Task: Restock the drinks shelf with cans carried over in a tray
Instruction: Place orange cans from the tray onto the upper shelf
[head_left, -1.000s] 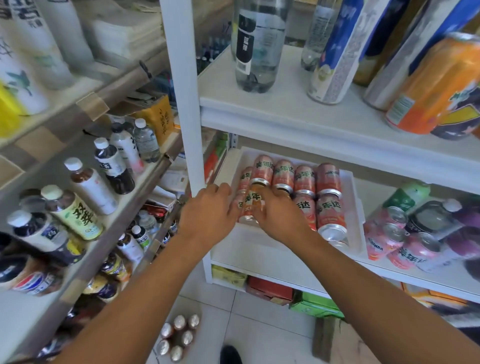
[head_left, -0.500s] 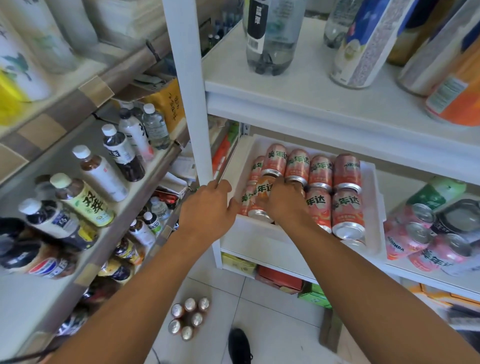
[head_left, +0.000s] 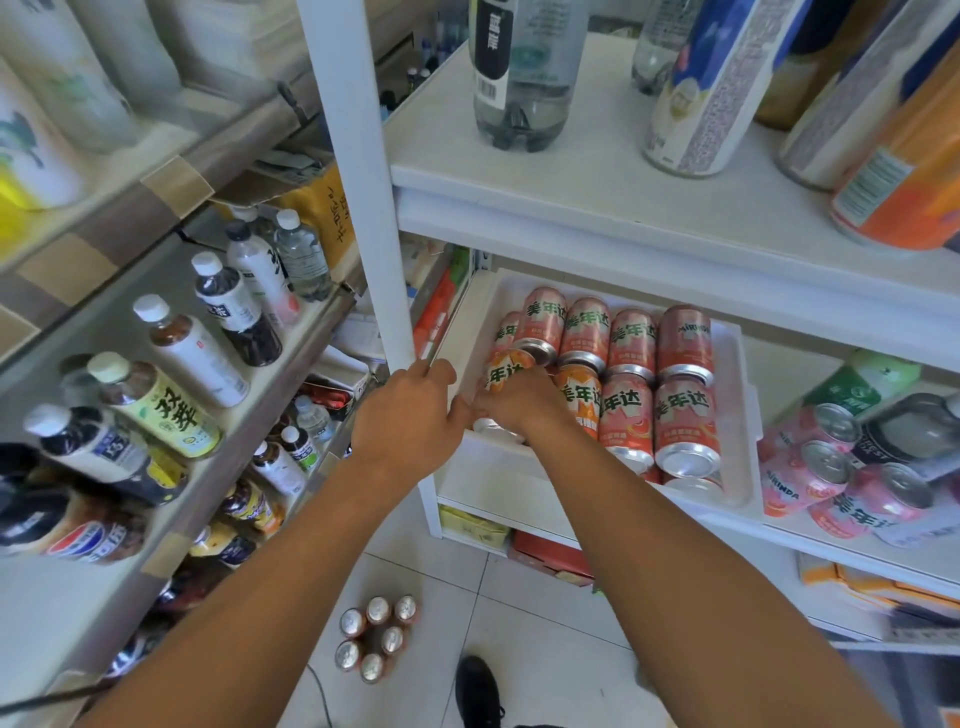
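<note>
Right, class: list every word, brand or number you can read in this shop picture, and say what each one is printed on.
"美年达": red cans in the white tray, also an orange can under the right hand.
"MIRINDA": pink can on the shelf beside the tray.
"双萃": yellow-label bottle, left rack.
Too blurred or small: the back-row can's brand, the tall bottles' labels and barcode above, the dark-label bottles left.
</note>
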